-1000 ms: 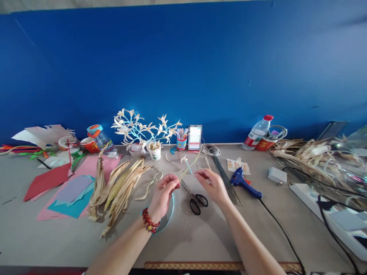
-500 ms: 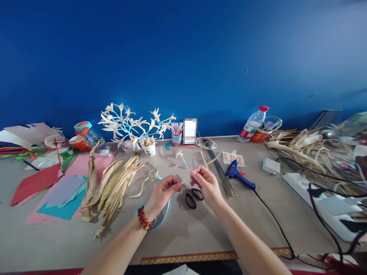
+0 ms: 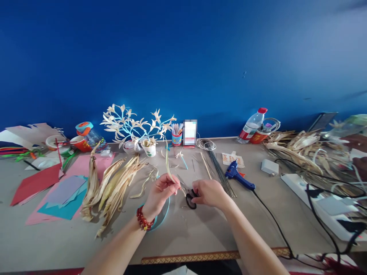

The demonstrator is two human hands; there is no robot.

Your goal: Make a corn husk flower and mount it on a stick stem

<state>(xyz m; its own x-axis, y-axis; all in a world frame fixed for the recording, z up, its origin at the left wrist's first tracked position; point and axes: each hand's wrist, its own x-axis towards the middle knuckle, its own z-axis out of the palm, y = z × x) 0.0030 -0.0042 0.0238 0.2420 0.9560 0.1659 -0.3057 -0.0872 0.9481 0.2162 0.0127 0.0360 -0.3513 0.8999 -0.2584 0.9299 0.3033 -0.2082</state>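
A narrow, pale strip of corn husk [image 3: 168,162] is pinched in my left hand [image 3: 162,193], its long end standing up above the fingers. My right hand [image 3: 210,193] has its fingers closed on a handle of the black-handled scissors [image 3: 190,201], which lie on the table with the blades pointing away. Under my left wrist is a light-blue round rim [image 3: 165,215], partly hidden by the arm. Farther back lies a single husk flower on a blue stem [image 3: 183,160]. Left of my left hand, dried corn husks [image 3: 114,194] are spread out.
Husk flowers on blue branches [image 3: 126,124] stand in cups at the back. To the right lie dark wires [image 3: 220,175], a blue glue gun [image 3: 239,175] with its cord, and a white power strip [image 3: 312,202]. Coloured paper [image 3: 63,198] covers the left side.
The husk strip has passed from my right hand to my left, where it now points upward. My right hand has lowered onto the scissors and closed on a handle.
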